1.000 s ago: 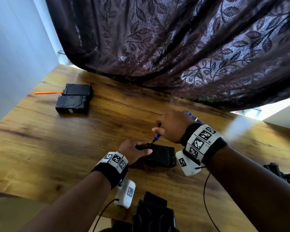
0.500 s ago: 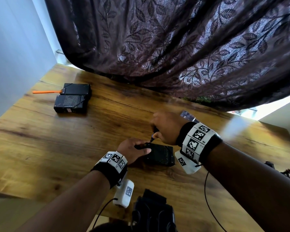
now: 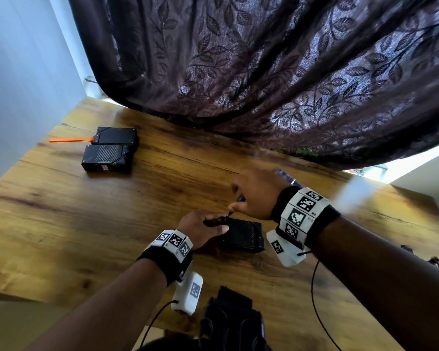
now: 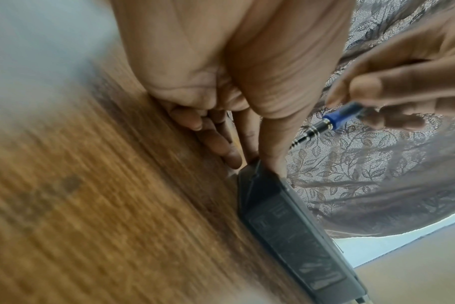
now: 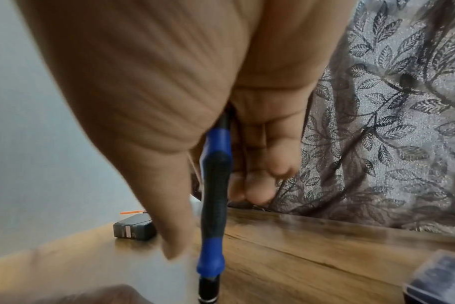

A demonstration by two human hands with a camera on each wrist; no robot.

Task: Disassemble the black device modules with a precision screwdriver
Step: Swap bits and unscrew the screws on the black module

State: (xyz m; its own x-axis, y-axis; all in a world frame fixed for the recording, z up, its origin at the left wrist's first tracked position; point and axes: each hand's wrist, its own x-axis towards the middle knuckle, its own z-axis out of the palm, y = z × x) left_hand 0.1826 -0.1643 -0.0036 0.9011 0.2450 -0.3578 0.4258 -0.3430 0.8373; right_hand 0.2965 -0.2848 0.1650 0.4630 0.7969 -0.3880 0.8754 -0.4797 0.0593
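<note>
So the black module point(image 3: 242, 235) I'm working on sits flat on the wooden table point(image 3: 61, 211), right in front of me, and everything else I'll place relative to it. My left hand point(image 3: 200, 228) is on its left end, thumb laid over the top edge and fingers tucked down against the side and the tabletop, basically clamping it so it doesn't skate around when I twist. From the left wrist view you can see the fingers are bunched together, not spread. My right hand point(image 3: 255, 196) is just above the module's far left corner, pinching the precision screwdriver point(image 5: 213, 197) between thumb and fingertips, with the handle running up into my palm so I can push down while spinning. The tip looks like it's at or just off that corner, but it's blurry and I honestly can't tell if the bit is seated in a screw. I keep the driver close to upright so it won't cam out, that's my thinking anyway. Two more black modules point(image 3: 107, 158) wait well away to the far left of this one, side by side with an orange tool point(image 3: 70, 139) at the farther one's left end, parked out of elbow range. Behind it all hangs a dark leafy curtain point(image 3: 264, 72).
</note>
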